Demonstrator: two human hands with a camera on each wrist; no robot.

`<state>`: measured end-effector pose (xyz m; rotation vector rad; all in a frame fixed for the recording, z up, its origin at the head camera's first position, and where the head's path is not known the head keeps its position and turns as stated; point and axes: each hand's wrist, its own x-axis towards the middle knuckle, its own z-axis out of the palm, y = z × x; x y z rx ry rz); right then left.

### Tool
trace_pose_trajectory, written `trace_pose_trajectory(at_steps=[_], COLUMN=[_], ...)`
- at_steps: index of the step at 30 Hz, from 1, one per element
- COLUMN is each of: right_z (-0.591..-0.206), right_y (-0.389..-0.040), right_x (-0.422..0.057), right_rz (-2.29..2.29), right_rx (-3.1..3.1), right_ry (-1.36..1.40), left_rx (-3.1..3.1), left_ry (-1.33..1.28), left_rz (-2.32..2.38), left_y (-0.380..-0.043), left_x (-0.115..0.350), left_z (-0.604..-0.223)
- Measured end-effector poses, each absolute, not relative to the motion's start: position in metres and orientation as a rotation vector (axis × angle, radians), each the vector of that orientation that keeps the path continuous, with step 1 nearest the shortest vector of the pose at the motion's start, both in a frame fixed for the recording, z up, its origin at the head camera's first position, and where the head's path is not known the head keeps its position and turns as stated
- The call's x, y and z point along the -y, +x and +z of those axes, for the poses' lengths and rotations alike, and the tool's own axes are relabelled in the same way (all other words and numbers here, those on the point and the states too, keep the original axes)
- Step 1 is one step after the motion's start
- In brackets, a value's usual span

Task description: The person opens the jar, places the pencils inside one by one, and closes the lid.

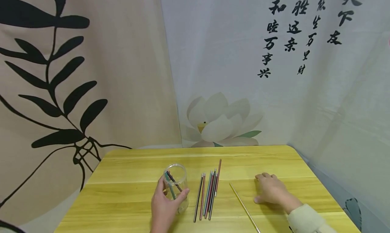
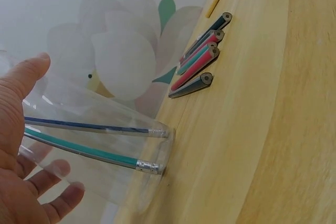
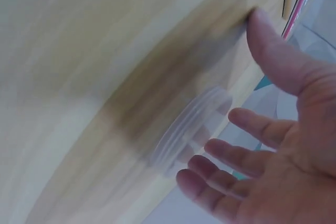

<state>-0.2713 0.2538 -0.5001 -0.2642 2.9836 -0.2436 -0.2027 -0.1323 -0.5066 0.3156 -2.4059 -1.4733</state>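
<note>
My left hand (image 1: 166, 200) grips a clear plastic jar (image 1: 182, 207) that stands on the table, with the thumb on one side and fingers round the other. Inside it lean a teal pencil (image 2: 89, 149) and a dark blue pencil (image 2: 94, 126), their metal eraser ends at the jar's bottom. My right hand (image 1: 272, 189) is low over the table on the right, holding nothing. In the right wrist view its fingers are spread and slightly bent, the fingertips right by a clear round lid (image 3: 184, 132) on the tabletop. From the head view that lid is hidden behind the hand.
Several dark, red and teal pencils (image 1: 210, 195) lie roughly side by side right of the jar. A single gold-yellow pencil (image 1: 243, 206) lies slantwise between them and my right hand. The wooden table (image 1: 128, 172) ends at a printed cloth backdrop (image 1: 137, 73).
</note>
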Motion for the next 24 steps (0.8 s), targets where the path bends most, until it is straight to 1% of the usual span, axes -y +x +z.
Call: trace_pose_trajectory(at_steps=[5,10,15,24], right_z=[-0.495,-0.495,-0.5,-0.503], right_y=[-0.265,-0.263,-0.265,-0.263], right_x=[-0.27,-0.275,-0.266,-0.241], right_rz=[-0.243,-0.195,-0.111,-0.02], right_rx=[-2.959,-2.988,-3.043,-3.082], right_ry=[-0.255,-0.232,-0.216,-0.287], left_rx=[2.408,2.399,2.404,2.507], left_ry=[0.298,0.285,0.287,0.275], left_rz=[-1.467,-1.472,-1.474,-1.469], left_y=[-0.204,-0.204,-0.205,-0.201], left_x=[0.125,0.12,0.121,0.132], left_z=[-0.507,-0.507,-0.508,-0.503])
